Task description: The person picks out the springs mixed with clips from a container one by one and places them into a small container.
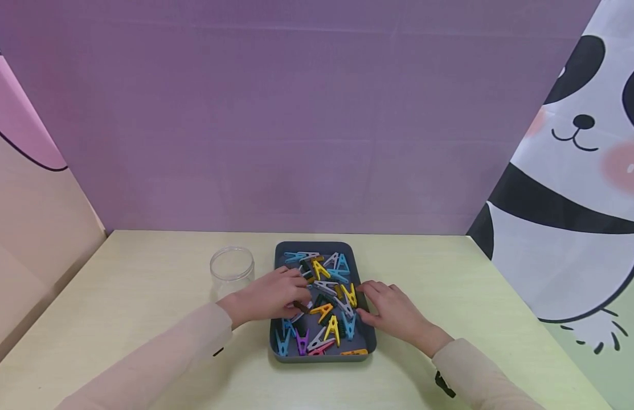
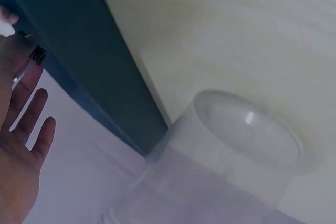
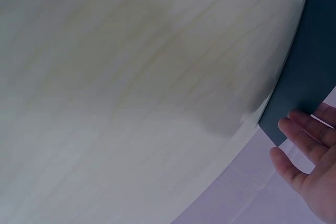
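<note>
A dark grey tray (image 1: 365, 341) on the table holds many small plastic clothespins in blue, yellow, purple, grey, orange and black. Over the tray's left side my left hand (image 1: 275, 293) pinches a dark clothespin (image 1: 300, 307) between thumb and index finger. Its dark end (image 2: 38, 54) shows at the fingertips in the left wrist view, where the other fingers are spread. My right hand (image 1: 396, 313) lies at the tray's right rim, fingers relaxed, fingertips close to a yellow clothespin (image 1: 350, 295). In the right wrist view, its fingers (image 3: 302, 132) overlap the tray's outer wall (image 3: 310, 61).
A clear round jar (image 1: 232, 265), its top open, stands just left of the tray, behind my left wrist. The pale wooden table (image 1: 158, 285) ends at a purple backdrop (image 1: 296, 114). A panda-print sheet (image 1: 568, 245) hangs at the right.
</note>
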`<state>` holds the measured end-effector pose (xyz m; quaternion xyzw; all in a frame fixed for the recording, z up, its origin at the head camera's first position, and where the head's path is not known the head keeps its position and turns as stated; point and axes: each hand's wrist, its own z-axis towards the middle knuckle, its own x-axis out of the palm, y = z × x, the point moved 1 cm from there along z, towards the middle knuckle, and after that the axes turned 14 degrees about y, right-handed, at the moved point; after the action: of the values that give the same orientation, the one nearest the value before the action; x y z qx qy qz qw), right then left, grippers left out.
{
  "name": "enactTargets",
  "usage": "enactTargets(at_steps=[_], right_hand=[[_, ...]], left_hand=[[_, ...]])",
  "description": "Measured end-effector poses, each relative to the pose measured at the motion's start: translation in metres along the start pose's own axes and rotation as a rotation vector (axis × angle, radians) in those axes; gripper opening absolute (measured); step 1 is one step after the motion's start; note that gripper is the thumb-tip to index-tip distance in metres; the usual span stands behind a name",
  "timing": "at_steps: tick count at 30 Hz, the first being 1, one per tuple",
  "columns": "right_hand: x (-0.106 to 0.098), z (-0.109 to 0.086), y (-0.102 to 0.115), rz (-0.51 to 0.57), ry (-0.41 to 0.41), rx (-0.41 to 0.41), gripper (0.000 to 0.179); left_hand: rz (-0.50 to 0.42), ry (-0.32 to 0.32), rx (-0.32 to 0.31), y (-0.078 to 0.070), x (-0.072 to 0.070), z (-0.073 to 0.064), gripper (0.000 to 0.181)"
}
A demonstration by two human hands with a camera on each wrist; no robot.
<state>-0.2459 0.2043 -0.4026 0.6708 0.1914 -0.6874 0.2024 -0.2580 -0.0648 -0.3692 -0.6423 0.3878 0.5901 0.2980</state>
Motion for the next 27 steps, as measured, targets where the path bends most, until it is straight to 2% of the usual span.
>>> enactTargets(at_steps=[10,21,27], right_hand=[[0.0,0.0,0.0,0.005,0.003,0.006,0.045],[0.001,0.0,0.001,0.004,0.007,0.006,0.045],[0.001,0.0,0.0,0.003,0.0,0.004,0.045]], left_hand=[[0.003,-0.071,-0.042,0.014,-0.017,-0.016,0.015],[-0.008,-0.146,-0.155,0.029,-0.038,-0.038,0.011],[0.015,-0.27,-0.158,0.042,-0.042,-0.052,0.012]])
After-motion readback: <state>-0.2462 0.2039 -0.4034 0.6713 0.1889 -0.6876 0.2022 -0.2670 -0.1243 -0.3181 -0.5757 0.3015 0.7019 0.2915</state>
